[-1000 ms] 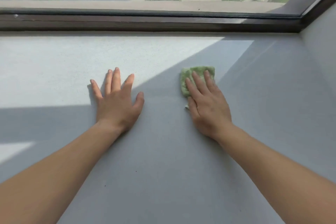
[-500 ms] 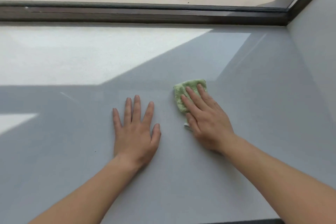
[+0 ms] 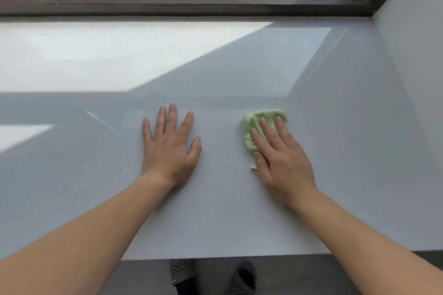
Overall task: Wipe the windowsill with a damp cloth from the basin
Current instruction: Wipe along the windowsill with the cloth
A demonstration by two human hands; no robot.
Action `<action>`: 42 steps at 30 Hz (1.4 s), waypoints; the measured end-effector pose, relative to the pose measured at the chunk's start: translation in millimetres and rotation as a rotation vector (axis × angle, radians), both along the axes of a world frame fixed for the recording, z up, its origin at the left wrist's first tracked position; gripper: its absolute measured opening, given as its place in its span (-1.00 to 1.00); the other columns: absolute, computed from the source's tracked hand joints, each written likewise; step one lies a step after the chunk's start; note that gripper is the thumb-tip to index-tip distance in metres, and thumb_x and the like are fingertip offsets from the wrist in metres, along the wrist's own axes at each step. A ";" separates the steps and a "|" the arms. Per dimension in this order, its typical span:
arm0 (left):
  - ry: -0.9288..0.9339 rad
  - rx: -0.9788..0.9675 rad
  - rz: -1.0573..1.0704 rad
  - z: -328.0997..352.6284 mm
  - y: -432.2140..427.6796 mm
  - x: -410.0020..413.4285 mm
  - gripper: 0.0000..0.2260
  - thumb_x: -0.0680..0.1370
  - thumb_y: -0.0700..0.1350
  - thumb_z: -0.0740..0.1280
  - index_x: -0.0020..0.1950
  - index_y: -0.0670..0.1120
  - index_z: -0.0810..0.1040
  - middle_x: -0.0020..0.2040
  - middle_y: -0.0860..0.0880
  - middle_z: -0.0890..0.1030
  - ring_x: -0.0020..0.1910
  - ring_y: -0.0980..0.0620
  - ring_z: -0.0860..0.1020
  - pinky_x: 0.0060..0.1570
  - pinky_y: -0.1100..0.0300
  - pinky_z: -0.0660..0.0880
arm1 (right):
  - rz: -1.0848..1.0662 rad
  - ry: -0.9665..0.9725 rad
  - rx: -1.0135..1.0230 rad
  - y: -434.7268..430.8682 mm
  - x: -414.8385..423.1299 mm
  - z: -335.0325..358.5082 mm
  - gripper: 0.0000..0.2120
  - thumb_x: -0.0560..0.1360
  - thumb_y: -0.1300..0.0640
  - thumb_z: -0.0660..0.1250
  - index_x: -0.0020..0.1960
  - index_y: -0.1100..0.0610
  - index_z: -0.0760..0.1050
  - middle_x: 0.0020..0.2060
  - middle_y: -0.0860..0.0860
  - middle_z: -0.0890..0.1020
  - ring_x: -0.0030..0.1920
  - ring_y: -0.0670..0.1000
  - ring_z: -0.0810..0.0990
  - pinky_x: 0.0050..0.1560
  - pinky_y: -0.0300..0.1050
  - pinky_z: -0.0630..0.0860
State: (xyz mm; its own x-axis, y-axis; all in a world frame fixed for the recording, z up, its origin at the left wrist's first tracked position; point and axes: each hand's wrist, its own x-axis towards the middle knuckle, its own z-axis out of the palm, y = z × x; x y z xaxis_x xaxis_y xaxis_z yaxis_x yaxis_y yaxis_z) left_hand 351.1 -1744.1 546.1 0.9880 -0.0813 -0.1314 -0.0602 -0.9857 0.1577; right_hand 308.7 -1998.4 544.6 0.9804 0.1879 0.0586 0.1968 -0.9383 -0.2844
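Note:
A folded green cloth [image 3: 262,118] lies flat on the wide pale-grey windowsill [image 3: 215,218], right of centre. My right hand [image 3: 280,153] presses down on it with straight fingers, covering its near half; a small white tag pokes out by the thumb. My left hand [image 3: 171,148] rests flat on the bare sill to the left of the cloth, fingers spread, holding nothing. No basin is in view.
The dark window frame [image 3: 187,6] runs along the far edge of the sill. A white side wall [image 3: 412,60] closes the right end. Sunlight falls on the far left part. Below the sill's front edge, grey perforated slippers [image 3: 242,280] show on the floor.
Both hands have drawn back from the window toward the sill's front edge, the right one dragging the cloth along. The sill's front edge and the slippers have come into view.

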 end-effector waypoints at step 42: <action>-0.012 -0.053 -0.157 0.2 -83.0 -71.2 -0.43 0.53 0.19 -0.02 0.55 0.12 0.19 0.63 -0.08 0.02 0.61 -0.08 -0.12 0.50 -0.23 -0.26 | -0.136 0.075 -0.141 -44.1 -117.3 6.5 -0.41 0.57 0.00 -0.01 0.59 0.09 0.12 0.60 0.05 0.05 0.59 0.18 -0.11 0.55 0.14 0.01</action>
State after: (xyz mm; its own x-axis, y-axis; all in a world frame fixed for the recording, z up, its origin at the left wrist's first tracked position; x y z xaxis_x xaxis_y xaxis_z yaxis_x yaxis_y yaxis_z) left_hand 279.9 -1827.1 546.3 0.9642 -0.2412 -0.1106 -0.2149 -0.9543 0.2075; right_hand 191.5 -2042.5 551.0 0.9979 0.0551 -0.0331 0.0492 -0.9862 -0.1578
